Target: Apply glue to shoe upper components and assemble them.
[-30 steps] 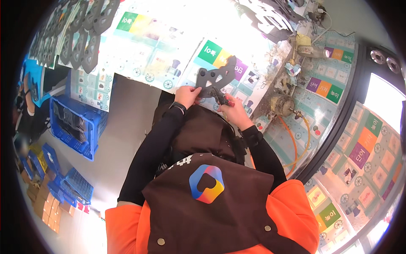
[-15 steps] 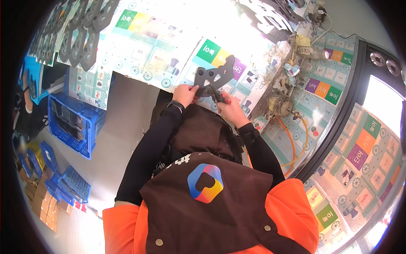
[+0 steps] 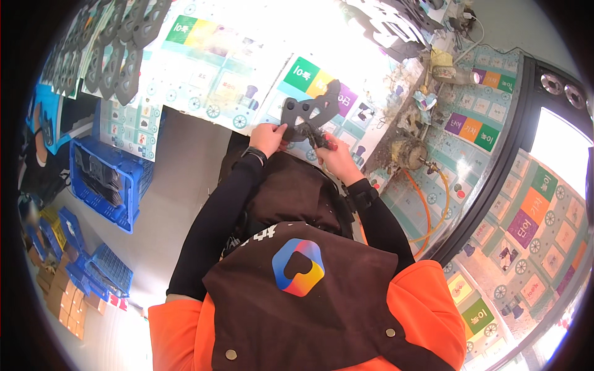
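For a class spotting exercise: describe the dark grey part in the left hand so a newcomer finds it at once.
From the big brown apron, look up to the tabletop with its printed covering. At its near edge, the left hand grips a flat, dark grey part with cut-out openings. Similar grey parts crowd the upper left; this one is in hand, apart from them.

A dark-grey curved part (image 3: 291, 117) (with cut-outs) slants, a red-handled tool (image 3: 318, 138) at its lower edge.

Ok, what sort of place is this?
Probably a small factory or workshop: the left hand holds a dark grey part at a worktable, rows of similar-looking parts fill the upper left, and a blue crate holds dark pieces.
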Motion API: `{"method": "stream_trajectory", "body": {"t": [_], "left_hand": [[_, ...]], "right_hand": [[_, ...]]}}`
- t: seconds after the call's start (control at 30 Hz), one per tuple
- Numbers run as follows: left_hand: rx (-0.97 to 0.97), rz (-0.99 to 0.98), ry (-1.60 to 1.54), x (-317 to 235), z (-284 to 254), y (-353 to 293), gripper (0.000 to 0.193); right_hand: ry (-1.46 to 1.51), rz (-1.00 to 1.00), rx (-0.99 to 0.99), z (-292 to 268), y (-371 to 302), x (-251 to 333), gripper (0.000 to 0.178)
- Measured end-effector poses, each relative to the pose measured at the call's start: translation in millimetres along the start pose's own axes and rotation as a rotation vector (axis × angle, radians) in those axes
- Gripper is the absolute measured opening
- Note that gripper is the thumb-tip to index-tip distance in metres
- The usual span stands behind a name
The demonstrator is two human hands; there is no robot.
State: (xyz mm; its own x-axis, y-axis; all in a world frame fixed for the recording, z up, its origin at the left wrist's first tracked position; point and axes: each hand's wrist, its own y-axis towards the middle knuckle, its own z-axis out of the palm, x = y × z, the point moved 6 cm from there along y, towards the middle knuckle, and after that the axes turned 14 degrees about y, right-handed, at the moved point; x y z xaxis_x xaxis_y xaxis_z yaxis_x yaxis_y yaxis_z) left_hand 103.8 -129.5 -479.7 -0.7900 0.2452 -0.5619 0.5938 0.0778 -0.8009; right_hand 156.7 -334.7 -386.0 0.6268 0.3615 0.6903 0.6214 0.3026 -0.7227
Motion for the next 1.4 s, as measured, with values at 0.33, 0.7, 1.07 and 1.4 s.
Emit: {"method": "stream_trajectory", "body": {"t": [0.33, 0.7, 1.07, 1.4], "left_hand": [[0.016, -0.003, 0.016, -2, -1, -1, 0.045], [0.029, -0.019, -0.007, -3, -1, -2, 0.045], [0.029, -0.01, -0.027, -3, -1, -1, 0.045], [0.04, -0.006, -0.03, -1, -1, 1, 0.044]], "right_hand": [[0.059, 0.053, -0.085, -18, -3, 4, 0.021], [0.151, 0.03, -0.144, -32, -5, 15, 0.017], [0.132, 0.005, -0.222, -48, 0, 23, 0.014], [0.205, -0.011, -0.28, -59, 6, 27, 0.014]]}}
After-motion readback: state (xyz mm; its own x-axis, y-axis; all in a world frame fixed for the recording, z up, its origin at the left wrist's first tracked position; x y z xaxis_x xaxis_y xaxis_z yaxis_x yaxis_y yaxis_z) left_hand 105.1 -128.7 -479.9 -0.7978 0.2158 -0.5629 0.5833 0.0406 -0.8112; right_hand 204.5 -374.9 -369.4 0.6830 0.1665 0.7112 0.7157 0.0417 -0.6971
